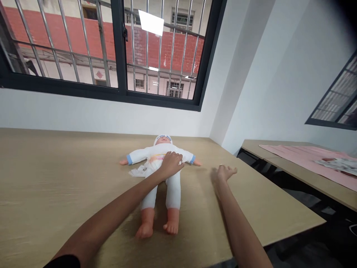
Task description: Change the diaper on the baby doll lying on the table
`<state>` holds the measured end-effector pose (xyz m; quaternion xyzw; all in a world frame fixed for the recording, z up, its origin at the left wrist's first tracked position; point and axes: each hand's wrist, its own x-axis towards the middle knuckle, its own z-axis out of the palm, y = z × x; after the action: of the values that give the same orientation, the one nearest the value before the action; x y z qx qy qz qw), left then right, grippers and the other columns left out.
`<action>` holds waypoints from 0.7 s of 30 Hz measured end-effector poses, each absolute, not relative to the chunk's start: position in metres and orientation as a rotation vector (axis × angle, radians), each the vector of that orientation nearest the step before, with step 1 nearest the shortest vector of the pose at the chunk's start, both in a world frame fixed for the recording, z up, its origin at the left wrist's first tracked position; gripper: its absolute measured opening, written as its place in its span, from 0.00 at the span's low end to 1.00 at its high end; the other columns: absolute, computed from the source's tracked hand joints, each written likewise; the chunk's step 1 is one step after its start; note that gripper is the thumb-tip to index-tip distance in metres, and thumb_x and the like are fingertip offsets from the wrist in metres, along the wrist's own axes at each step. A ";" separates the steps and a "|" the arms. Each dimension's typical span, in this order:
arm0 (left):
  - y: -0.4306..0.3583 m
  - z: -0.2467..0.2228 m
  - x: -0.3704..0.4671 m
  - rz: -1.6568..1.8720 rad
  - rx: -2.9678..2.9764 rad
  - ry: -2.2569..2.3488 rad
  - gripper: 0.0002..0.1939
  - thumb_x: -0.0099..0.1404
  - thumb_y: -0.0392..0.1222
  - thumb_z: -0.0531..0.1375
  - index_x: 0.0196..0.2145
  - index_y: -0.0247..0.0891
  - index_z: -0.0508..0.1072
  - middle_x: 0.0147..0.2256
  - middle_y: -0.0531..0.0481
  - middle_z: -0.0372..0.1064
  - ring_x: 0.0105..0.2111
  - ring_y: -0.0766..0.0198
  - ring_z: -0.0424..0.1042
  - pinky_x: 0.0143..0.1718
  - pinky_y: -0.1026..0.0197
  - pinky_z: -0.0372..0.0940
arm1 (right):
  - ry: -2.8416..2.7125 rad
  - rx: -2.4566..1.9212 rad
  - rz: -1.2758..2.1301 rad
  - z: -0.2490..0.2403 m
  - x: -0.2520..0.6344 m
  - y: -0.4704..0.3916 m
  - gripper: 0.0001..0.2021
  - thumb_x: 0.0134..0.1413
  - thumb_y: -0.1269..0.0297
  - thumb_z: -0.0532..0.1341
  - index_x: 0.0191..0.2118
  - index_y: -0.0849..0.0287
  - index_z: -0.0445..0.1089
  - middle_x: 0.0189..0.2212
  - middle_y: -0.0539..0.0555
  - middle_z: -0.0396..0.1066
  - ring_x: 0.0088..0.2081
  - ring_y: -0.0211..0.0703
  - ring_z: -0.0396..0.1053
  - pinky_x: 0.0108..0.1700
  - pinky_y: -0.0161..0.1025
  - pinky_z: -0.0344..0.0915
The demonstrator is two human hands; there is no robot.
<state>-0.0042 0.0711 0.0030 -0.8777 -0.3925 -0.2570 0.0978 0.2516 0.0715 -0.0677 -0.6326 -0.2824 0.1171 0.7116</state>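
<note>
A baby doll lies on its back on the table, its head toward the window and its bare feet toward me. It wears a white suit with blue cuffs and a white cap with lettering. My left hand rests over the doll's belly with curled fingers; a small white bit shows at the fingertips, too small to name. At the doll's waist, on the left, lies a crumpled white piece of thin material. My right hand is held apart from the doll, right of it, with the fingers spread and nothing in them.
The wooden table meets the wall under a barred window. Its right edge slants toward me, with a dark gap beyond. Across that gap, a second table carries a pink cloth with a patterned white item on it.
</note>
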 end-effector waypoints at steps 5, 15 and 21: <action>0.071 0.003 -0.004 -0.746 -2.599 -1.160 0.08 0.62 0.43 0.53 0.29 0.38 0.69 0.30 0.47 0.69 0.36 0.56 0.66 0.41 0.55 0.56 | -0.442 -1.648 -0.026 -0.062 0.258 0.059 0.41 0.49 0.68 0.47 0.62 0.62 0.18 0.60 0.69 0.39 0.60 0.52 0.51 0.55 0.50 0.57; 0.072 0.002 -0.005 -0.722 -2.582 -1.147 0.10 0.63 0.45 0.53 0.32 0.37 0.69 0.33 0.46 0.71 0.38 0.56 0.66 0.41 0.54 0.55 | -1.555 -1.711 0.073 -0.086 0.192 0.078 0.29 0.51 0.69 0.49 0.60 0.73 0.50 0.57 0.70 0.54 0.59 0.59 0.52 0.59 0.53 0.49; 0.070 0.004 -0.005 -0.721 -2.588 -1.136 0.09 0.63 0.44 0.53 0.31 0.37 0.68 0.32 0.46 0.70 0.37 0.56 0.66 0.40 0.55 0.55 | -1.815 -1.755 0.159 -0.087 0.207 0.077 0.28 0.58 0.62 0.47 0.63 0.64 0.46 0.62 0.62 0.48 0.61 0.53 0.49 0.60 0.52 0.46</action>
<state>-0.0052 0.0699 0.0044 -0.8816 -0.3871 -0.2458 0.1120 0.2073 0.0775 -0.0870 -0.6615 -0.6842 0.0599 0.3011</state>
